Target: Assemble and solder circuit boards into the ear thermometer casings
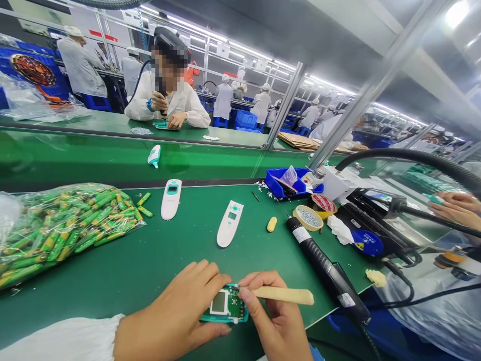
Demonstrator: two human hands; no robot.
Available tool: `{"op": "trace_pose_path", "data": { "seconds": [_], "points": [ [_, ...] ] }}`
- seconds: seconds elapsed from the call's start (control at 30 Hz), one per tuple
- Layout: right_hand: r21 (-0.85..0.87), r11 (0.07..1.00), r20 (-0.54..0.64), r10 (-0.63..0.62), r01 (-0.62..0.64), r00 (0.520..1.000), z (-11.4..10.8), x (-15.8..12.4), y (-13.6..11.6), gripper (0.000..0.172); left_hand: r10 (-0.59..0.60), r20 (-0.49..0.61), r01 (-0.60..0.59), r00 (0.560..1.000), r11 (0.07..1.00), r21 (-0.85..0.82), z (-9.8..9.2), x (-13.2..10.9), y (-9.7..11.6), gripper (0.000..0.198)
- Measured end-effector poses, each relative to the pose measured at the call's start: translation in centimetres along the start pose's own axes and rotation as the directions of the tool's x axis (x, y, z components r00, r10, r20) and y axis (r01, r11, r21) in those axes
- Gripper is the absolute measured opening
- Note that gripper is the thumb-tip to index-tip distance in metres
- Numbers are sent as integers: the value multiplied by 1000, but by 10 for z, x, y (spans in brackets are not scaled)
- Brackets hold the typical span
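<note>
My left hand point(184, 306) grips an opened teal device casing point(212, 318) from its left side, thumb below and fingers above. A green circuit board point(235, 301) with a small grey display point(219, 303) lies face up in the casing. In my right hand point(274, 316) is a slim tool with a tan, tape-like handle point(289, 295), pinched between thumb and fingers. Its tip is at the board's upper edge, mostly hidden by my fingertips. Just beyond my hands lie a white casing half point(229, 225) and a white handheld device with a teal-framed screen point(172, 198).
A clear bag of green batteries point(75, 220) fills the left. On the right lie a black electric screwdriver point(323, 265), a dish of small screws point(308, 217) and a blue bin point(276, 185). Across the green belt point(93, 155), a co-worker point(169, 95) works; another person's hands point(458, 208) show far right.
</note>
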State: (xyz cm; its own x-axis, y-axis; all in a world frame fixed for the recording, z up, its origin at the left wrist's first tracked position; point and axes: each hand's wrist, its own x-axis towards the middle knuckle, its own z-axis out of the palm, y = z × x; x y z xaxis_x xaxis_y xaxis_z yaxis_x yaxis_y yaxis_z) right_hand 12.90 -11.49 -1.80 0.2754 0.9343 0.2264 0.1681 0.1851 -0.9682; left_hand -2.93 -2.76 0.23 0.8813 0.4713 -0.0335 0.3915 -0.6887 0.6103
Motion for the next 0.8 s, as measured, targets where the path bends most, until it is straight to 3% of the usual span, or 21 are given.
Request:
{"op": "trace_pose_path", "data": {
  "seconds": [0.2, 0.37, 0.53, 0.6, 0.7, 0.8],
  "points": [
    [-75, 997, 45, 8, -4, 999, -1, 1, 1, 5, -14, -11, 14, 1000, 1000, -6, 3, 0, -4, 32],
    [-162, 982, 71, -88, 98, 994, 2, 3, -4, 6, -15, -37, 15, 999, 1000, 15, 6, 0, -4, 35],
    [-252, 966, 127, -21, 53, 992, -19, 20, -15, 10, -90, 3, 90, 996, 996, 3, 1, -1, 2, 40],
    [-441, 896, 128, 11, 47, 992, -35, 34, -12, 21, -163, 47, 165, 985, 986, -25, -1, -3, 1, 50],
    [-695, 717, 141, 57, 58, 988, -57, 56, -2, 52, -294, 112, 306, 949, 947, -103, -5, -7, -4, 63],
    [-819, 570, 90, 5, 71, 996, -59, 74, 3, 66, -349, 43, 349, 936, 903, -252, -13, -7, -10, 62]
  ]
}}
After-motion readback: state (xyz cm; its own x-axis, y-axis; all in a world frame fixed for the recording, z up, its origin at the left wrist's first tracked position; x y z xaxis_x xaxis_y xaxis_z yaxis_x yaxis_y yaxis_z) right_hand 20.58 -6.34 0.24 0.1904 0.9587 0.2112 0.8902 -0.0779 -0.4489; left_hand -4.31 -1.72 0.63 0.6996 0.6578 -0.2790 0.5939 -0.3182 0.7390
